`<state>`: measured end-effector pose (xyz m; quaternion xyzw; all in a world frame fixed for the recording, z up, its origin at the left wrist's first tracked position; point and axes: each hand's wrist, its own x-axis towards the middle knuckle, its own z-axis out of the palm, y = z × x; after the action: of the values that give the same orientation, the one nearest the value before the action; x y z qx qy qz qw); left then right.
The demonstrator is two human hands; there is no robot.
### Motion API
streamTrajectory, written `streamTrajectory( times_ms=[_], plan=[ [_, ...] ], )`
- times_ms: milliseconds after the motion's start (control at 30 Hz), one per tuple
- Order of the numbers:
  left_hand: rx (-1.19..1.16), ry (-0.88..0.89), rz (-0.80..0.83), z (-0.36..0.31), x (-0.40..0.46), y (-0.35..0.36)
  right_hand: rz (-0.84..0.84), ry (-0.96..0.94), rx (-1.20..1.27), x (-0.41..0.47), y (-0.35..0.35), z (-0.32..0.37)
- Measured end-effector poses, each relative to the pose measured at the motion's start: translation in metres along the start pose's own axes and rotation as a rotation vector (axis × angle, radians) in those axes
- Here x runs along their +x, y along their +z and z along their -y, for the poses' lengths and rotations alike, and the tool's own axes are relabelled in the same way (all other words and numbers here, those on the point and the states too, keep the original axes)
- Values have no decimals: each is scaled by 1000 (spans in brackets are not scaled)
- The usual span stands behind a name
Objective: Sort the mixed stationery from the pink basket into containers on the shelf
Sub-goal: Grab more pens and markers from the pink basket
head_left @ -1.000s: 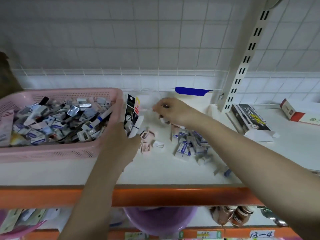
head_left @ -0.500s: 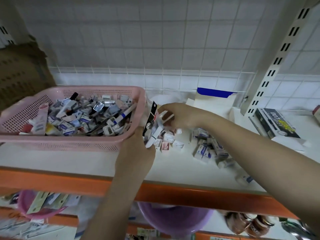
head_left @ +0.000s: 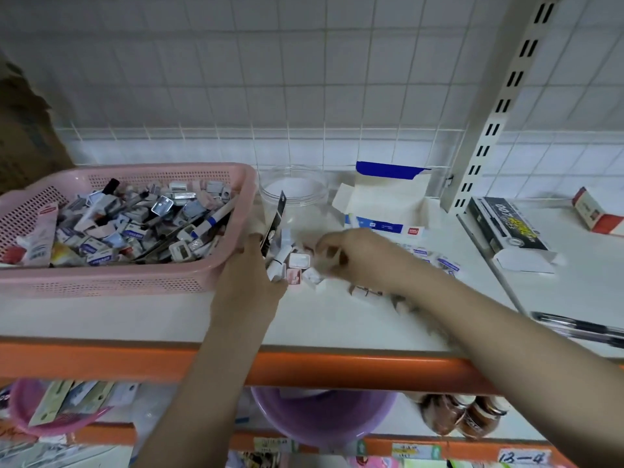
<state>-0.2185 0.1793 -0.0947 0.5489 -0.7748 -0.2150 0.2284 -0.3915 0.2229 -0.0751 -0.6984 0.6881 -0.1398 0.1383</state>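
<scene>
Just left of the left hand's (head_left: 248, 282) fingers sits the pink basket (head_left: 111, 282), its near right corner touching the knuckles. Basket heaped with mixed stationery (head_left: 135, 228): small boxed erasers, sharpeners, pens, a marker.

Left hand: fingers curled round a bundle of items, a black carded packet (head_left: 275, 224) sticking up above the fingertips, tilted a little to the right, and a white marker-like piece (head_left: 278, 263) poking out on the thumb side. Grip firm.

Directly beyond the left fingertips, a clear plastic jar (head_left: 293, 194), upright, mouth open; the packet's top overlaps it in view, though whether the two touch cannot be told.

Right hand (head_left: 361, 256): fingers bent downward, tips blurred, over the small loose pieces (head_left: 304, 268) lying on the white shelf (head_left: 169, 315) between the two hands. Whether the fingertips pinch a piece cannot be told.

Behind the right fingers, an open white-and-blue carton (head_left: 388, 204), flap up. Under and past the right wrist, scattered blue-labelled eraser boxes (head_left: 445, 261). Well to the right of the fingers, a black pen box (head_left: 506, 228) beside the slotted upright (head_left: 496, 113); farther still, a red-and-white box (head_left: 594, 214).

Below the wrists, the orange shelf edge (head_left: 101, 363); beneath it, a purple bowl (head_left: 324, 417).
</scene>
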Motion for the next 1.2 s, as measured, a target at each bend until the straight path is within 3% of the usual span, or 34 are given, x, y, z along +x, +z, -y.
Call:
streamTrajectory(
  times_ms=[100,267,533,667,733,833,933,1000,1067,1133,1200],
  plan=[
    [65,68,-86,-8,-4,5,-103,143,-60,-13,-34,-18],
    [134,126,-91,-16,1,19,41,371,-201,-35,-42,-34],
    [14,91,-144,-11,11,17,-126,385,8,-51,-17,-43],
    [-8,83,-179,-10,6,11,-149,417,-72,-55,-24,-49],
    [-144,91,-133,-10,1,4,-238,356,-114,-50,-22,-48],
    [-542,19,29,-13,-5,-6,-406,91,193,-40,-15,-25],
    [-1061,-118,159,-18,-8,-15,-355,-125,547,-33,-9,8],
    [-1214,-170,134,-17,-6,-16,-374,-201,729,-29,-5,26],
    [-1292,-249,86,-18,-4,-17,-487,-145,998,-25,1,36],
    [-1333,-312,53,-17,-1,-17,-536,73,1307,-23,8,46],
    [-1343,-334,44,-19,2,-17,-456,213,1340,-21,18,54]
  ],
)
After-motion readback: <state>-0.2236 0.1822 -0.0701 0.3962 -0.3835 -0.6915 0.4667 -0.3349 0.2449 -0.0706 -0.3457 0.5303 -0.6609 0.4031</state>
